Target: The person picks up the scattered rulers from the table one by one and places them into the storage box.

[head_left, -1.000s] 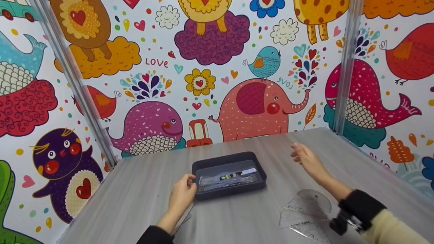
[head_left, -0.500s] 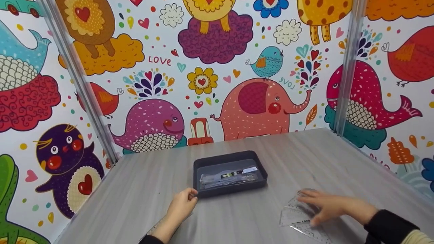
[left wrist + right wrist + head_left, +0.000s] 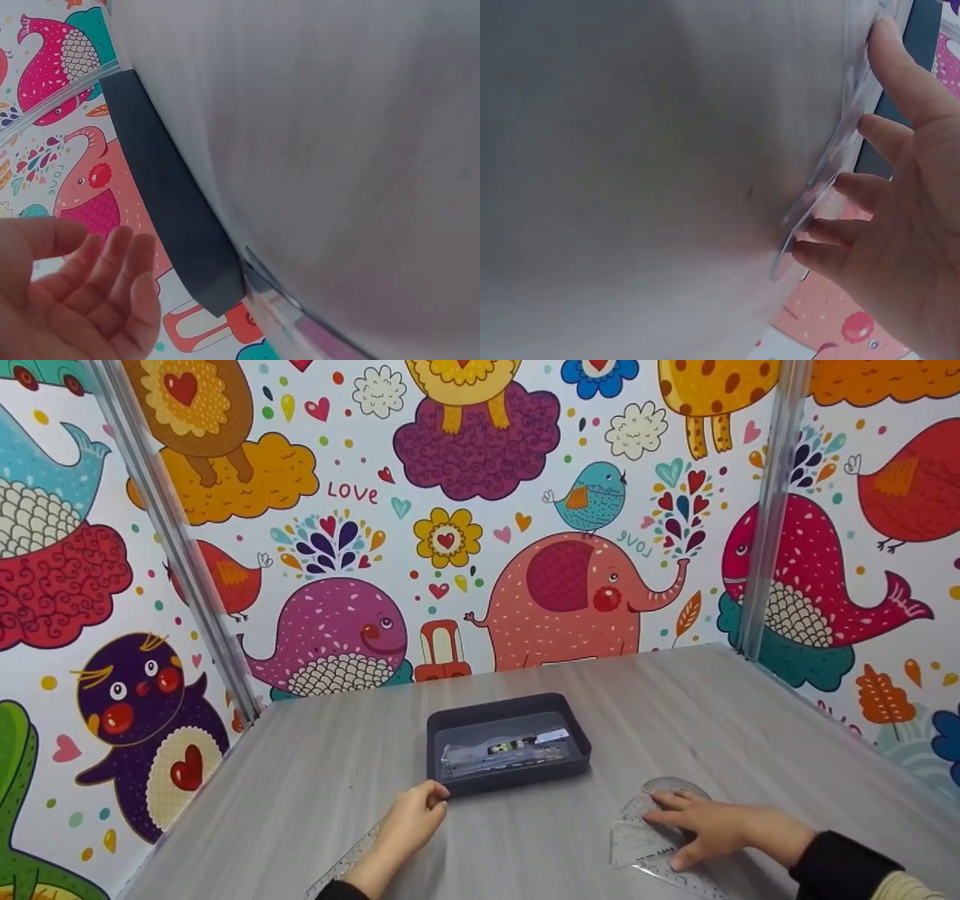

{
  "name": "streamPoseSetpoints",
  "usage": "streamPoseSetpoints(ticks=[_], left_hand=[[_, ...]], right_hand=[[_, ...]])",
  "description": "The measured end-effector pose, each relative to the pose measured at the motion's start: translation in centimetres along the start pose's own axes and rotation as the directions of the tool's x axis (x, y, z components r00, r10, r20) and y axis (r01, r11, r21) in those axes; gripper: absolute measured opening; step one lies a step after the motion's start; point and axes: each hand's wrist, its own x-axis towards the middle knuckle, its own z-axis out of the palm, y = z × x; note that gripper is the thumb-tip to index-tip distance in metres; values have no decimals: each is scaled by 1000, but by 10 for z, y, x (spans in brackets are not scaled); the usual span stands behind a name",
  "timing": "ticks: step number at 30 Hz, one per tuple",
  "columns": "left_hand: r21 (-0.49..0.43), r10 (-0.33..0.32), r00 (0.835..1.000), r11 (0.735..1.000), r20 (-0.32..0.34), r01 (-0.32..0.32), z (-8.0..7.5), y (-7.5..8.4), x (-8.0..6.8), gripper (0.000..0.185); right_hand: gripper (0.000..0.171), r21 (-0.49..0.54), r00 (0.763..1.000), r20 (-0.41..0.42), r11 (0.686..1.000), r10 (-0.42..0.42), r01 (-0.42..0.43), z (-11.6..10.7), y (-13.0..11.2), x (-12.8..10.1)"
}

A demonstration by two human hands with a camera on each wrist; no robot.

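Observation:
My left hand (image 3: 411, 821) hovers by the front left corner of a dark grey tray (image 3: 510, 784). In the left wrist view its fingers curl loosely with nothing between them, beside the tray's wall (image 3: 176, 202). A clear ruler (image 3: 346, 856) lies on the table, partly hidden under my left forearm. To the right, my right hand (image 3: 720, 831) spreads over a clear protractor (image 3: 679, 786) and clear set squares (image 3: 637, 844) that overlap one another. The right wrist view has its fingertips touching the edges of these clear plastic pieces (image 3: 851, 82).
Inside the tray is a clear plastic sleeve (image 3: 480, 761) with a dark and green print and a white label. The grey wood-grain table (image 3: 525, 847) ends at walls (image 3: 465, 457) printed with cartoon animals, with metal posts (image 3: 765, 510) at the corners.
My right hand has come down from above the table onto the protractor and set squares, which have shifted slightly left. My left hand has moved from the tray's left side toward me.

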Motion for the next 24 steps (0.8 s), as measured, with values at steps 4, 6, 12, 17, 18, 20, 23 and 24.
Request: streamPoseSetpoints(ticks=[4, 6, 12, 17, 18, 20, 23, 24], left_hand=[[3, 12, 1000, 1000, 3, -12, 1, -1, 0, 11], [6, 13, 1000, 1000, 3, -13, 2, -1, 0, 11], [38, 34, 999, 999, -3, -34, 3, 1, -3, 11], [53, 46, 999, 998, 12, -47, 3, 4, -5, 12], [54, 51, 999, 997, 18, -52, 3, 4, -5, 13], [54, 56, 998, 997, 29, -58, 4, 5, -5, 13], [53, 71, 996, 996, 46, -73, 6, 7, -4, 13], [47, 76, 995, 996, 57, -79, 7, 8, -4, 13]], right_hand=[[68, -50, 999, -24, 998, -42, 40, 2, -10, 11], [67, -70, 998, -27, 996, -55, 53, 4, -16, 18], [68, -155, 997, -20, 986, -68, 64, 9, -43, 46], [71, -237, 997, -23, 969, -75, 68, 13, -68, 72], [71, -245, 997, -23, 967, -73, 65, 14, -73, 77], [72, -255, 998, -22, 966, -57, 50, 16, -82, 87], [72, -269, 999, -38, 963, -35, 24, 18, -96, 101], [73, -274, 999, -46, 961, -29, 15, 19, -100, 105]])
